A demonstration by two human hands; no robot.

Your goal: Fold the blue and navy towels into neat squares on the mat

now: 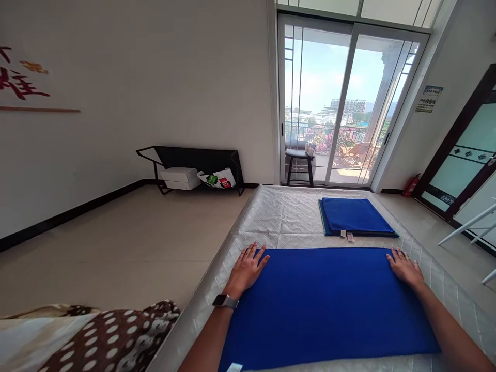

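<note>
A blue cloth lies spread flat on a pale quilted mattress, with a small white tag at its near left corner. My left hand rests on the cloth's far left corner, fingers apart; a watch is on that wrist. At the far right corner lies my right hand, palm down with its fingers stretched out. Beyond the spread cloth sits a folded blue stack with two small tags on its near edge.
Polka-dot brown bedding is at the lower left. A black rack holding a white box stands by the wall. Behind the mattress are a stool and sliding glass doors. White chair legs show at the right.
</note>
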